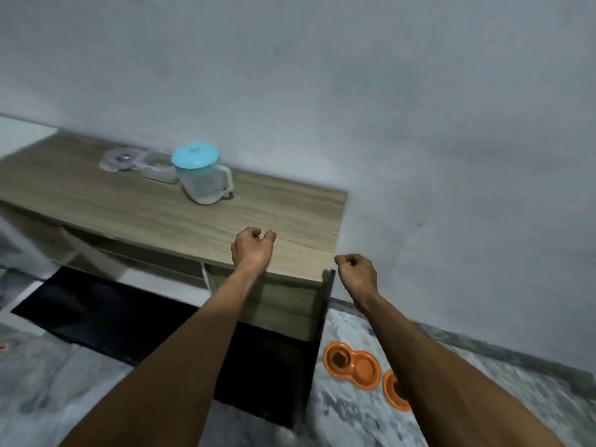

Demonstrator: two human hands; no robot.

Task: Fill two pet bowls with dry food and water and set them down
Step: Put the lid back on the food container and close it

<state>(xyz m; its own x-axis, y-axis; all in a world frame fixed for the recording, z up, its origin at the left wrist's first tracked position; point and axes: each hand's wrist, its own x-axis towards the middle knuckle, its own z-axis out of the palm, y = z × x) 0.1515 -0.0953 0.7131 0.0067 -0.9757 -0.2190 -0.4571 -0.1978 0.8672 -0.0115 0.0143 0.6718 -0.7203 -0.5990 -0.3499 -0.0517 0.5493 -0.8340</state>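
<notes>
An orange double pet bowl (352, 365) lies on the marble floor to the right of the cabinet, with dark food in its left well. A second orange bowl (395, 393) lies beside it, partly hidden by my right forearm. On the wooden cabinet top (135, 201) stands a clear jug with a turquoise lid (201, 175), and behind it a clear lidded food container (142, 164). My left hand (253, 245) hovers over the cabinet's front edge, fingers curled, holding nothing. My right hand (356, 269) is loosely closed past the cabinet's right corner, also holding nothing.
A grey wall (419, 124) runs behind the cabinet. A dark open cabinet door (317, 343) hangs at the right front corner. A black mat (96, 311) lies on the floor under the cabinet.
</notes>
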